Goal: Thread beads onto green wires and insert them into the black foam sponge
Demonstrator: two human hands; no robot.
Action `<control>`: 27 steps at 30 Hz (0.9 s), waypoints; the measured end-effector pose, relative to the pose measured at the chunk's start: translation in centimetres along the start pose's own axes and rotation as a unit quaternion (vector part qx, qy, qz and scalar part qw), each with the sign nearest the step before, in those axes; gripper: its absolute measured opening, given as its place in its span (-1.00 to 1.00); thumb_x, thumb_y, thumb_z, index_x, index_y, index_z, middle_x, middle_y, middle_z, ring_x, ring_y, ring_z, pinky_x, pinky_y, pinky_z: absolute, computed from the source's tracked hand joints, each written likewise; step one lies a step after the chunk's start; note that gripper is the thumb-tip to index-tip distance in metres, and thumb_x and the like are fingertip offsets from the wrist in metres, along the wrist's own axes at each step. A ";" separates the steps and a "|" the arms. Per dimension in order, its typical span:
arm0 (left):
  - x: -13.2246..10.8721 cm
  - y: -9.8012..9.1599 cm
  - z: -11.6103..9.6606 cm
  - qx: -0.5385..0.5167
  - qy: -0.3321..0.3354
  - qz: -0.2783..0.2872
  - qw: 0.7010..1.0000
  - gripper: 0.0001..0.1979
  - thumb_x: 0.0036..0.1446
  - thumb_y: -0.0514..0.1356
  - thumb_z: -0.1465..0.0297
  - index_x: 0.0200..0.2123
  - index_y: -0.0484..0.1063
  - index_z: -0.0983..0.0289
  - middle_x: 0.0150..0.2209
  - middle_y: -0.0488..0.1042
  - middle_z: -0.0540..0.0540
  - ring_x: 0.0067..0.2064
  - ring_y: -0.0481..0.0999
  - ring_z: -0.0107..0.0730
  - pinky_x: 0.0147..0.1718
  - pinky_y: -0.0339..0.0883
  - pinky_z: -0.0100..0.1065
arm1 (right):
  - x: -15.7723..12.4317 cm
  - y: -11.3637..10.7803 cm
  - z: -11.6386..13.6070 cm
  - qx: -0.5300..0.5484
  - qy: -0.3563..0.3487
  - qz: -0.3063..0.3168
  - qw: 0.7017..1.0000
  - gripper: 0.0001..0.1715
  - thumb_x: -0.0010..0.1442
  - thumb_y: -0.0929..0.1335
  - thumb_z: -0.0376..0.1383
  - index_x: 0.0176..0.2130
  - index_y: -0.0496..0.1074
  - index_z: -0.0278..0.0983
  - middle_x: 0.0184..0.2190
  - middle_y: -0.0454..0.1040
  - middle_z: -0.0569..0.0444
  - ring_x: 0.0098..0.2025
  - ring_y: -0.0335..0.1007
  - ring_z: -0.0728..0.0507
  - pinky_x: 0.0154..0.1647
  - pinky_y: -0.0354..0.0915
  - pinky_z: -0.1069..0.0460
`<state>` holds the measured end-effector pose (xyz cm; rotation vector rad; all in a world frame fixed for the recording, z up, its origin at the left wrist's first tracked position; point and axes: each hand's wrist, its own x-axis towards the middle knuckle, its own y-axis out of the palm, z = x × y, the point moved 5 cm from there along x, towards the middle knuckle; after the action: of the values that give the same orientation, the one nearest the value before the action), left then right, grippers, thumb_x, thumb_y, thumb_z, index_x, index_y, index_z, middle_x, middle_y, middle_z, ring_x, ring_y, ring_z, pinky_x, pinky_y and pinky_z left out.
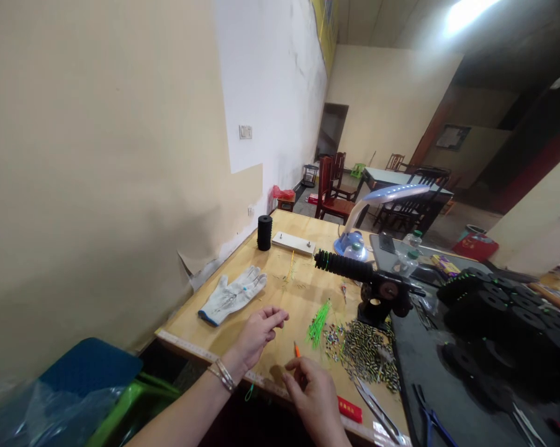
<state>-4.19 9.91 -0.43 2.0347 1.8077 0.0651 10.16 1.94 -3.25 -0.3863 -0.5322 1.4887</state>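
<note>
My left hand (259, 331) hovers over the near part of the wooden table (280, 292), fingers pinched together as if on something thin; what it holds is too small to make out. My right hand (313, 392) is at the near table edge, fingers curled, with a small orange-tipped piece (297, 350) sticking up just beside it. A bundle of green ties (318, 323) lies just beyond both hands. A heap of small dark and green beads (366, 351) spreads to the right of it.
A white work glove (233, 295) lies at the left. A black spool (264, 232), a white board (293, 243) and a desk lamp (377, 205) stand further back. A black ribbed winder (368, 279) sits mid-table. Black reels (508, 310) pile at right. Scissors (377, 410) and pliers (431, 422) lie near.
</note>
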 end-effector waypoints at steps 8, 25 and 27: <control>0.4 -0.3 0.1 0.027 0.017 -0.006 0.999 -0.65 -0.24 0.42 0.20 -0.51 0.43 0.34 -0.53 0.31 -0.06 -0.52 0.10 -0.58 -0.57 -0.15 -0.48 | 0.2 1.2 -2.6 0.006 -0.024 0.006 1.000 -0.79 0.10 0.38 -0.14 -0.48 0.52 -0.16 -0.52 0.53 0.05 -0.44 0.41 -0.16 -0.40 0.18 0.04; -0.2 0.1 -0.5 0.129 0.038 -0.014 0.991 -0.69 -0.13 0.31 0.16 -0.51 0.38 0.27 -0.54 0.27 -0.09 -0.49 0.11 -0.50 -0.49 -0.04 -0.42 | 0.0 1.6 -4.1 -0.050 -0.084 0.005 0.995 -0.89 0.07 0.40 -0.22 -0.47 0.54 -0.11 -0.55 0.57 0.08 -0.51 0.43 -0.15 -0.48 0.20 0.05; -0.2 0.1 -0.5 0.132 0.037 -0.015 0.990 -0.70 -0.13 0.30 0.16 -0.51 0.38 0.27 -0.54 0.26 -0.09 -0.50 0.11 -0.49 -0.49 -0.03 -0.41 | -0.1 1.7 -4.2 -0.059 -0.087 0.011 0.994 -0.89 0.08 0.39 -0.23 -0.46 0.54 -0.12 -0.54 0.57 0.08 -0.51 0.44 -0.14 -0.48 0.20 0.06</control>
<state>-4.27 9.85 0.12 2.2091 1.9823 -0.1139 11.04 2.25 -7.65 -0.3573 -0.7592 1.5249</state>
